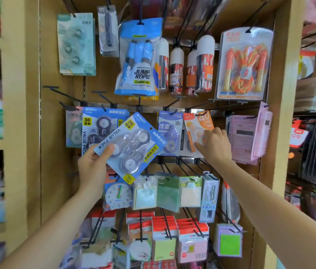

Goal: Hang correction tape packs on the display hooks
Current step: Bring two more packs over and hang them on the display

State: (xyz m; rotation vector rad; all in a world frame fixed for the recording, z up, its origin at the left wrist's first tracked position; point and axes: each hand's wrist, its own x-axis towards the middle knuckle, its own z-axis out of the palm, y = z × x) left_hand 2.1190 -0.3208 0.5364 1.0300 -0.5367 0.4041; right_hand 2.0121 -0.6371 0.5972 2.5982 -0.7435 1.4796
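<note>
Two bare arms reach up from the bottom of the picture. The left hand [92, 166] is closed around a blue value pack [131, 145] of correction tape. The thumb presses on the front near the bottom corner, and the other fingers are hidden behind it. The pack is tilted, with its top leaning to the right. It is in the air in front of the rack, not on a hook. Three round tape rolls show under its clear plastic bubble.

The right hand [214, 145] is farther in. Its fingers are spread, and the fingertips touch the front of an orange pack [196, 125] that hangs from a hook. It is not gripping the pack.

Behind the tilted pack hangs another blue pack [99, 123] of the same kind, on the middle row of black hooks [102, 97]. Between the two hands hangs a light blue tape pack [169, 129]. Some hooks on the left of that row stick out bare.

Lower down hang a toy clock [117, 195] and sticky notes [164, 247]. Higher up hang a blue jump rope bag [139, 74] and an orange jump rope pack [244, 65].
</note>
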